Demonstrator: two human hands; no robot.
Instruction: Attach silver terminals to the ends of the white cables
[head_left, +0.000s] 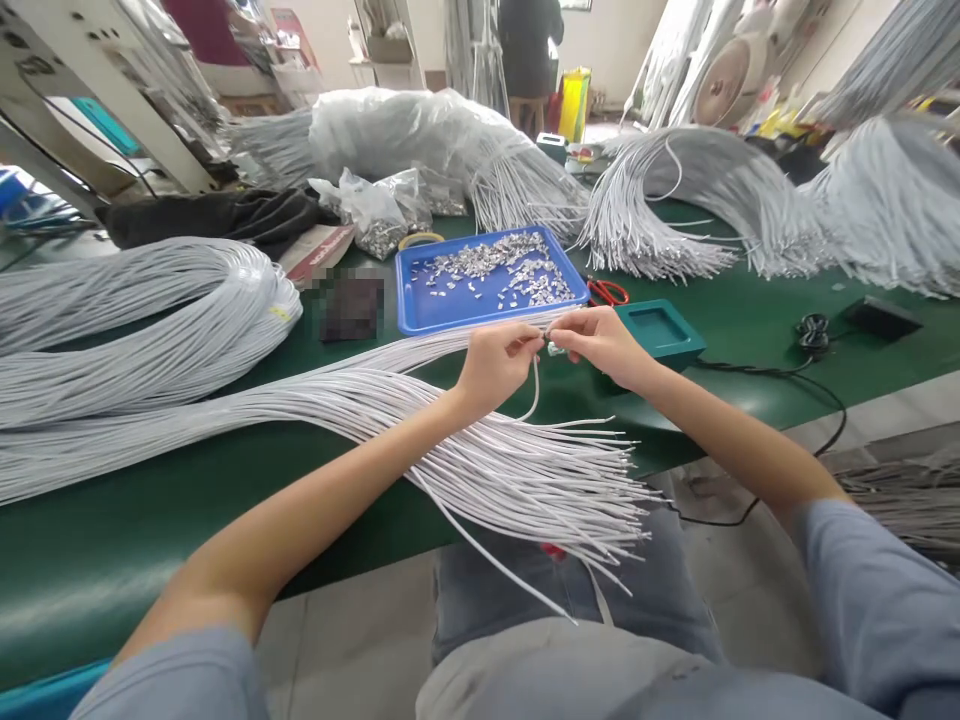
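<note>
The piece (546,336) between the left hand (495,370) and right hand (598,342) is too small to identify. The cable coil (202,335) is cut off at left; a dark rectangle (352,305) (blurred into blocks) is unreadable.

Single head-worn view, forward and down, close over the green table (112,540)

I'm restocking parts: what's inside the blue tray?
Small silvery pieces lie in the blue tray, some scattered, many heaped toward its far side. Whatever lies beneath the heaped ones is covered.

The wires (525,470) look smooth, the small parts (487,260) shiny metal.
</note>
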